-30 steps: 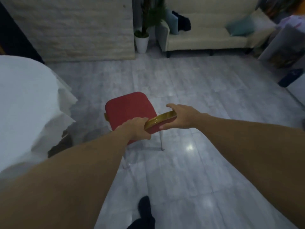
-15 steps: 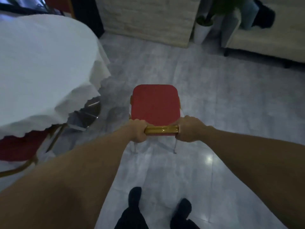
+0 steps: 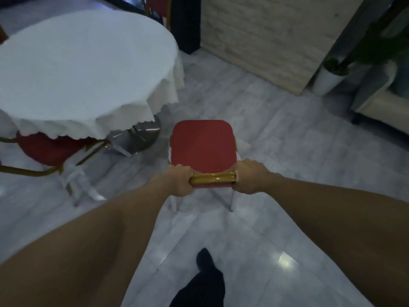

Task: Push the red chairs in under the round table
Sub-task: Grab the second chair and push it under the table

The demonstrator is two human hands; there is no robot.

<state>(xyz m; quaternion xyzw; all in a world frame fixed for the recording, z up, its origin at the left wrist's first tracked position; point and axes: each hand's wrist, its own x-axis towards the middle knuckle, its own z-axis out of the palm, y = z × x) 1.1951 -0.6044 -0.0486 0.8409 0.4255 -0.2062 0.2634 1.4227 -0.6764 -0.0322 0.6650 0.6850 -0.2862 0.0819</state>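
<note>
A red chair (image 3: 202, 145) with a gold back rail stands on the floor in front of me, to the right of the round table (image 3: 77, 69), which has a white cloth. My left hand (image 3: 179, 179) grips the left end of the rail and my right hand (image 3: 251, 176) grips the right end. The chair's seat is apart from the table's edge and points away from me. A second red chair (image 3: 47, 148) sits with its seat partly under the cloth at the left.
The table's metal pedestal base (image 3: 141, 136) is left of the held chair. A stone-clad wall (image 3: 265, 36), a potted plant (image 3: 332, 74) and a sofa corner (image 3: 380, 103) stand at the right. Another red chair (image 3: 158, 7) is at the far top. My dark shoe (image 3: 205, 262) is below.
The view has swung left, so the round table now fills the upper left. Both hands have settled at the ends of the rail, and the chair now faces squarely away from me, nearer the table.
</note>
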